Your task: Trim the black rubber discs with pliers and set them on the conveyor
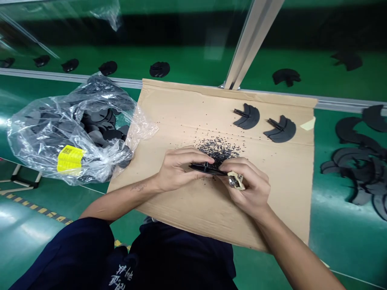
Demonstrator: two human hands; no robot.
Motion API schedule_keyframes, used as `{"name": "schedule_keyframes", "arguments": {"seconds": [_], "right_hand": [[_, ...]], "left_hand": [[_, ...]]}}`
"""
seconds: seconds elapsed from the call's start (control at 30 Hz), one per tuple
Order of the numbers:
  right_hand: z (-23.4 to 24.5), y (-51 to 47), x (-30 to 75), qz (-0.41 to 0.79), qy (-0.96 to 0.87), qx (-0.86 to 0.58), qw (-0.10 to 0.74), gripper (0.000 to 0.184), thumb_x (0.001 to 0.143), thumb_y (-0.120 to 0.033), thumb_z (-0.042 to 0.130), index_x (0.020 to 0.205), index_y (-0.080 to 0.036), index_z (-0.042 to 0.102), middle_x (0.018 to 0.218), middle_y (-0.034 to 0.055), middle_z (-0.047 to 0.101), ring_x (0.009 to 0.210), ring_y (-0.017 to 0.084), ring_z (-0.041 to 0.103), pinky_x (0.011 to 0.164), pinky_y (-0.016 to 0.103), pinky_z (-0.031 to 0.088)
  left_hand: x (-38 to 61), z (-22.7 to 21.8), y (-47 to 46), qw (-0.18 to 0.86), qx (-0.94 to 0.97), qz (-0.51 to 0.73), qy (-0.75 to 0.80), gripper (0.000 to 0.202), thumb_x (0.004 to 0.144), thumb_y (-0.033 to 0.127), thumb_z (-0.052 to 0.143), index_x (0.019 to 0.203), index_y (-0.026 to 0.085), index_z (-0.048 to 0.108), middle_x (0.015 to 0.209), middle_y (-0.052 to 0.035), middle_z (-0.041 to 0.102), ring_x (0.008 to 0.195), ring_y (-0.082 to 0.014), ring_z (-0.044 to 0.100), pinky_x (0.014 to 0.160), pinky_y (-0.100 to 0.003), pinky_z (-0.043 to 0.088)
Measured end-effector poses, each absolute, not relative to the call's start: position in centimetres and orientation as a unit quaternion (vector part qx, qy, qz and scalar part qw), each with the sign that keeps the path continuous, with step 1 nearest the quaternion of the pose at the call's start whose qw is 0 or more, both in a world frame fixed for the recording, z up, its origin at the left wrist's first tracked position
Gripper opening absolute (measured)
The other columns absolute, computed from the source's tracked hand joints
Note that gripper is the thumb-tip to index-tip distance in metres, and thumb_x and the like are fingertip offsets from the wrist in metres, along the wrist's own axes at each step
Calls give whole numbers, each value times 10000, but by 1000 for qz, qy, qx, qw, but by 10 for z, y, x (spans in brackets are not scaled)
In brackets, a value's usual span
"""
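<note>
We had the part (pixel 200 168) pinched in our left fingers (pixel 186 156) above the cardboard (pixel 181 213), likely so it caught the bits (pixel 220 146). Right fingers (pixel 243 169) gripped a tool (pixel 236 181) near the part's end; tip hidden, maybe a cutter.

Nothing readable; yellow label (pixel 70 160) and shirt lettering (pixel 121 277) seem too blurred

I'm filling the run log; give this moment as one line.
left hand: holds black part | right hand: holds tool | black bits: scattered on cardboard | bag: at cardboard's left edge
</note>
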State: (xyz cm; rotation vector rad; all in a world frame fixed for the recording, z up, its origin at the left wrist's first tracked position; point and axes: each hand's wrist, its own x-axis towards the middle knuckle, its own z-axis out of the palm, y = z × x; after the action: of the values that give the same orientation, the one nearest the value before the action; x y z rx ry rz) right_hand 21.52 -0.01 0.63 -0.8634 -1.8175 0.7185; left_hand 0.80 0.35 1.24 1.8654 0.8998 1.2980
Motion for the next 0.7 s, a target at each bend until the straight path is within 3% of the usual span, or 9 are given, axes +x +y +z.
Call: {"name": "schedule_keyframes", "arguments": {"seconds": [0.33, 0.47, 0.7], "right_hand": [[9, 0, 216, 291, -759, -347, 467, 155, 864, -127, 662, 961, -247, 672, 891, 59, 728, 773, 188, 700, 668, 320, 565], [9, 1, 216, 290, -758, -344, 473, 172, 863, -101, 651, 955, -245, 668, 885, 49, 721, 765, 173, 691, 665, 305, 555], [8, 2, 216, 321, -749, -328, 478, 188, 854, -77, 665, 953, -237, 667, 886, 40, 710, 774, 160, 683, 678, 290, 541]], "left_hand": [[7, 12, 3, 279, 749, 495, 340, 233, 874, 273, 760, 1101, 221, 757, 909, -56, 793, 802, -151, 730, 719, -276, 598], [7, 11, 3, 266, 762, 487, 333, 235, 919, 277, 708, 1139, 197, 739, 950, -75, 792, 867, -157, 738, 782, -291, 604], [8, 13, 3, 227, 768, 485, 352, 170, 875, 301, 761, 1027, 224, 759, 869, -32, 788, 797, -153, 739, 713, -276, 606]]}}
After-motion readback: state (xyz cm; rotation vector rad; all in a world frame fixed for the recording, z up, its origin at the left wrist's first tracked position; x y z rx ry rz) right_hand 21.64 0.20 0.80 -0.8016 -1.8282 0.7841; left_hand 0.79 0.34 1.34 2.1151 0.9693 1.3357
